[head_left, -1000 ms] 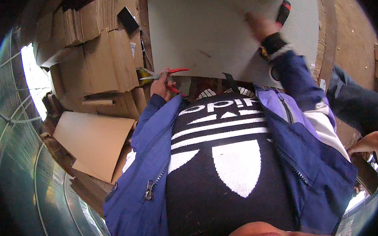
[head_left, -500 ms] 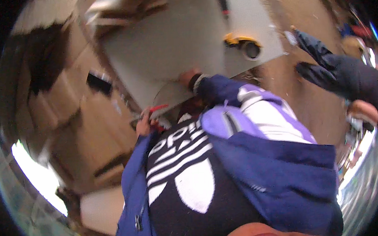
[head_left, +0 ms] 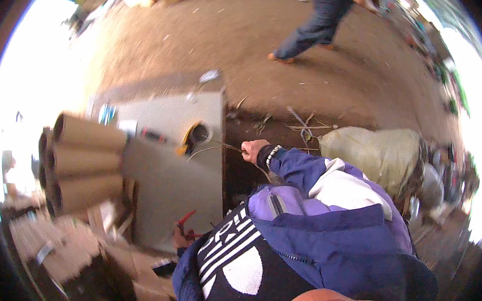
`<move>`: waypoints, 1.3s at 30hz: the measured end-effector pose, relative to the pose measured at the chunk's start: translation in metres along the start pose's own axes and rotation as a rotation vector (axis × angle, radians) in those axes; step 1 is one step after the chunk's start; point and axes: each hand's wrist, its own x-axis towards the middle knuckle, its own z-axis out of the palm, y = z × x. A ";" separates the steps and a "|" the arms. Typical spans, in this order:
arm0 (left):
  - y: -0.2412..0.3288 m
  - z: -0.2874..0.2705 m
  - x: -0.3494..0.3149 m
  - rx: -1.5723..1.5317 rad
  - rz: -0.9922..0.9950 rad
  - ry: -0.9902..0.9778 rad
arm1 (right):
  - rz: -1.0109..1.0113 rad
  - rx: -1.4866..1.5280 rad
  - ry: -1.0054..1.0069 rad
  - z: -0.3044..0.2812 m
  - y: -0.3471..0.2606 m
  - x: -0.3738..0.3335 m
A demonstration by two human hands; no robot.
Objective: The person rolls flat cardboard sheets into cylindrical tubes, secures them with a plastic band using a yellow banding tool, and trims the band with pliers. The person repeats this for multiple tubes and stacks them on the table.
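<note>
As the twig [head_left: 229, 145] juts from your right hand [head_left: 256, 151] toward the grey board [head_left: 202, 196], you're pinching it, arm [head_left: 296, 163] extended!

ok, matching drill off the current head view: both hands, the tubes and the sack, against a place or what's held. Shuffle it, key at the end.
Things
1. Left hand
2. Right hand
3. Cardboard tubes
4. Sack

Place or hold
A. To the right of the pale tabletop
B. Holding thin strands
C. Bunched in the left part of the picture
D. Holding a red-handled tool

Pairs: 1-D, 2-B, 3-C, 4-A
</note>
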 end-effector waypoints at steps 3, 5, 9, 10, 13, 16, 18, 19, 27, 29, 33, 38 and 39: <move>0.024 0.060 0.023 0.470 0.283 -0.130 | 0.138 0.158 0.374 -0.059 0.050 -0.038; 0.048 0.113 0.044 0.584 0.462 -0.322 | 0.225 0.126 0.561 -0.095 0.088 -0.064; 0.090 0.238 0.068 0.072 -0.155 -0.204 | 0.341 0.346 0.976 -0.156 0.196 -0.148; 0.095 0.267 0.065 0.091 -0.121 -0.219 | 0.358 0.353 1.088 -0.169 0.226 -0.180; 0.102 0.334 0.054 0.220 -0.016 -0.390 | 0.554 0.305 1.274 -0.217 0.298 -0.289; 0.100 0.383 0.040 0.432 0.042 -0.380 | 0.801 0.082 1.463 -0.267 0.340 -0.415; 0.098 0.406 0.035 0.462 -0.040 -0.527 | 1.094 -0.388 1.404 -0.290 0.347 -0.497; 0.098 0.414 0.034 0.682 0.230 -0.648 | 1.250 -0.478 1.362 -0.300 0.350 -0.525; 0.102 0.461 0.035 1.027 0.135 -0.591 | 1.722 -0.506 1.249 -0.321 0.390 -0.664; 0.100 0.469 0.031 1.034 0.207 -0.653 | 1.729 -0.452 1.296 -0.312 0.413 -0.686; 0.098 0.480 0.023 0.879 0.129 -0.576 | 1.784 -0.376 1.291 -0.282 0.464 -0.704; 0.101 0.488 0.021 0.820 0.074 -0.615 | 2.040 -0.111 0.943 -0.227 0.492 -0.634; 0.102 0.488 0.021 0.788 0.037 -0.607 | 1.973 -0.274 1.083 -0.216 0.489 -0.606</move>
